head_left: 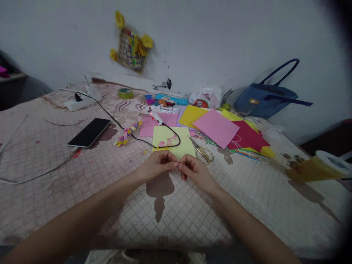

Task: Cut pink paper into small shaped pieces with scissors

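Observation:
My left hand (162, 164) and my right hand (194, 169) meet over the table, fingertips pinched together. Whatever lies between the fingers is too small to make out. Just behind them is a pale yellow sheet (176, 135) with small pink and yellow paper scraps on it. Gold-handled scissors (205, 153) rest right of the sheet, close to my right hand. A white glue gun (155, 116) lies farther back, its black cord looping across the yellow sheet. To the left is a chain of small pink, yellow and purple paper pieces (128, 134).
A phone (89, 132) on a charging cable and a white power strip (82, 101) are at left. Green tape (125, 93) stands at the back. Coloured sheets (217, 127) and strings spread right, near a blue bag (265, 99) and a yellow roll (313, 168).

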`<state>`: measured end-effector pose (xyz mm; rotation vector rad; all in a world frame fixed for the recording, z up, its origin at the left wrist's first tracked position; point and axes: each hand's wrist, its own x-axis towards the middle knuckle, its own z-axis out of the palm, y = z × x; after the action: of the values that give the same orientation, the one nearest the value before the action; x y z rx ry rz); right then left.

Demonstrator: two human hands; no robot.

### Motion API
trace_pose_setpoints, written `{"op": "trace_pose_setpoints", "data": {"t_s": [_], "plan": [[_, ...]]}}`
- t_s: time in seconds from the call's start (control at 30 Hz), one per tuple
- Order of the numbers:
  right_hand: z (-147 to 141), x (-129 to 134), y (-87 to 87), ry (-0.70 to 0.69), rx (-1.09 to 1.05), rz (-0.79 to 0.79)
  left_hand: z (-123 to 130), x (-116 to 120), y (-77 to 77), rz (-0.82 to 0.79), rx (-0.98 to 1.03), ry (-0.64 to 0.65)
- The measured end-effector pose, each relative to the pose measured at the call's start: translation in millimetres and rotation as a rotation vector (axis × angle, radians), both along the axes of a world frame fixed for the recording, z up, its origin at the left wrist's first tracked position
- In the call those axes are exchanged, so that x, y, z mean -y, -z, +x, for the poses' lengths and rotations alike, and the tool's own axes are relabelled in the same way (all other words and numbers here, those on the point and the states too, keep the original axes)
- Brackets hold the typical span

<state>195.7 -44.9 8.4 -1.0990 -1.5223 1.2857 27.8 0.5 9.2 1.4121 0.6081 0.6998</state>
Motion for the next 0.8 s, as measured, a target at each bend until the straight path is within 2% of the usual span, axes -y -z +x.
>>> {"op": "trace_pose_setpoints", "data": {"t_s": [0.17,0.27,0.4,0.53,0.67,0.8], "plan": [[-3.8,1.6,-1.3,-0.006,0.022,0.005,0.2,0.8,-0.3,0.112,-0.017,-0.074],[-6.1,4.6,-3.3,0.090,0.181,0.164,1.3,3.3,-3.1,0.094,0.000,-0.123],[-7.0,7.1,-2.6,0.241,0.450,0.491,3.9,5.4,-3.9,-0.115,0.052,-0.159],[-3.4,5.1,1.9,0.221,0.588,0.635,5.4,6.4,-2.2,-0.390,0.042,-0.116],[-0.2,2.8,1.0,0.141,0.649,0.631,5.1,6.7,-1.8,-0.431,0.036,-0.095],[-1.5,2.8,-4.6,0.145,0.449,0.500,5.0,6.1,-1.5,-0.389,0.052,-0.112]]}}
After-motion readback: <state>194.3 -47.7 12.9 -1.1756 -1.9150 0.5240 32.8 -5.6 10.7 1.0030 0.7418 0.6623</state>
